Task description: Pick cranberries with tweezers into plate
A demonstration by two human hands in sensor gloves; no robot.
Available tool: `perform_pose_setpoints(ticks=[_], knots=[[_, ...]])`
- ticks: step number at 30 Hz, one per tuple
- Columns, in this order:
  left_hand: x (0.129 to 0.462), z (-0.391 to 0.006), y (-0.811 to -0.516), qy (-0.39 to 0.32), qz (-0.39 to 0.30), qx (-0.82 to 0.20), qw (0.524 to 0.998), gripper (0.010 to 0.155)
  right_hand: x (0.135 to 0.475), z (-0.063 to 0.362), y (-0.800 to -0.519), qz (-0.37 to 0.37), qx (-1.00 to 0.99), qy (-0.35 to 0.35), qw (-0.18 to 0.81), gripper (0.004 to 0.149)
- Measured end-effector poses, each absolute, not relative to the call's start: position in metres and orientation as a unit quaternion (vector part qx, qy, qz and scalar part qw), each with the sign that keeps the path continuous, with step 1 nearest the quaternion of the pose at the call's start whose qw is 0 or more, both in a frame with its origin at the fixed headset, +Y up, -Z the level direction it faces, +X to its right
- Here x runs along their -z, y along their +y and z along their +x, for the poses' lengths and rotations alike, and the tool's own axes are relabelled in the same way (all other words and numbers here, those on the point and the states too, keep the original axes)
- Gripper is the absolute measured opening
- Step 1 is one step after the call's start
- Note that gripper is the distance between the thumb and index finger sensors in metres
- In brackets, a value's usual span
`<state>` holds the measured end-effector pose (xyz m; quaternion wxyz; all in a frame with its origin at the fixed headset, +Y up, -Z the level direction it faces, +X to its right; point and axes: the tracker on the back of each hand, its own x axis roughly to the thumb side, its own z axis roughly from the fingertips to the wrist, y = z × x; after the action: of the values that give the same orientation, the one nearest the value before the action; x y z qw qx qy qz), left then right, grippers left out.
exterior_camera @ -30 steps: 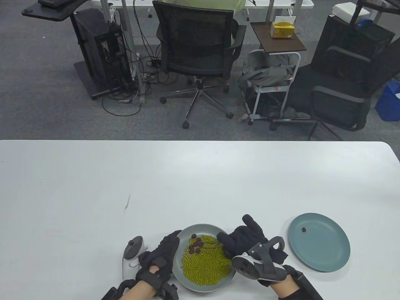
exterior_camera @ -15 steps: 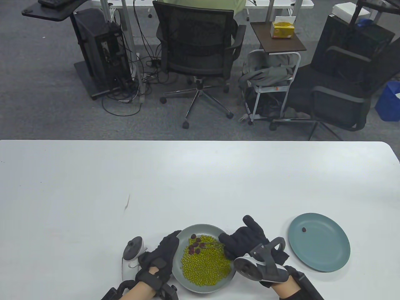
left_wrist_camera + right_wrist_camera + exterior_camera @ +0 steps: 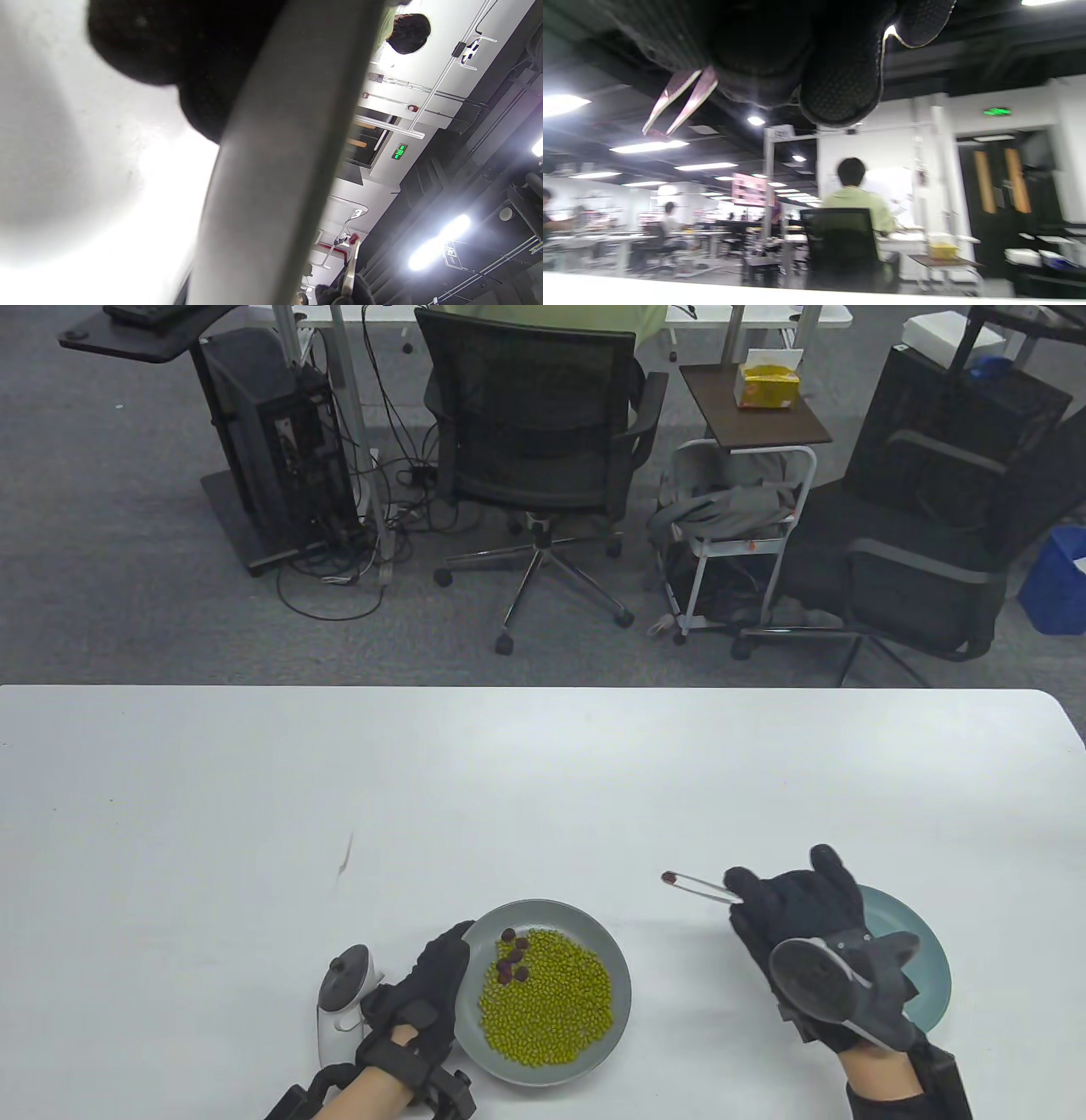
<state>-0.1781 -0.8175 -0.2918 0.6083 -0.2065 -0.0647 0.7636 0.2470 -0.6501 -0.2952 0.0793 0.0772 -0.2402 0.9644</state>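
A grey plate (image 3: 618, 976) near the table's front edge holds green beans and several dark red cranberries (image 3: 512, 959). My left hand (image 3: 444, 965) holds its left rim; the rim (image 3: 275, 169) fills the left wrist view. My right hand (image 3: 793, 912) grips metal tweezers (image 3: 701, 886) that point left above the table, with one cranberry (image 3: 669, 877) pinched at the tips. The tweezers also show in the right wrist view (image 3: 681, 99). The hand hovers over the teal plate (image 3: 923, 948) and hides most of it.
The white table (image 3: 509, 780) stretches far behind the plates, with a small brown mark (image 3: 345, 857) at the left. Office chairs and a cart stand on the floor beyond the table's far edge.
My right hand has lifted the tweezers out of the bean plate with a cranberry and moved right, over the teal plate. The bean plate and my left hand have shifted slightly left.
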Motion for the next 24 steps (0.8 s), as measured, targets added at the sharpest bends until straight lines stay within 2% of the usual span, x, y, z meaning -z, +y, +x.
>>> perform_pose_setpoints(ticks=[3,8,10,15,18,24], knots=[[0.292,-0.178,-0.817,-0.065,-0.206,-0.764,0.608,0.060,0.305,0.279,-0.651,0.017,-0.973,-0.220,0.069,0.048],[0.292,-0.178,-0.816,-0.065,-0.208,-0.764,0.607,0.060,0.328,0.339,-0.682,-0.100,-0.988,-0.099,0.063,0.048],[0.292,-0.178,-0.816,-0.065,-0.208,-0.764,0.607,0.060,0.334,0.354,-0.694,-0.107,-0.991,-0.041,0.065,0.048],[0.292,-0.177,-0.815,-0.070,-0.207,-0.765,0.606,0.060,0.342,0.370,-0.708,-0.156,-0.988,0.001,0.022,0.048],[0.292,-0.179,-0.816,-0.065,-0.207,-0.766,0.605,0.060,0.342,0.378,-0.719,-0.171,-0.984,0.050,0.019,0.048],[0.292,-0.179,-0.816,-0.065,-0.206,-0.767,0.604,0.060,0.342,0.392,-0.728,-0.199,-0.977,0.074,0.022,0.048]])
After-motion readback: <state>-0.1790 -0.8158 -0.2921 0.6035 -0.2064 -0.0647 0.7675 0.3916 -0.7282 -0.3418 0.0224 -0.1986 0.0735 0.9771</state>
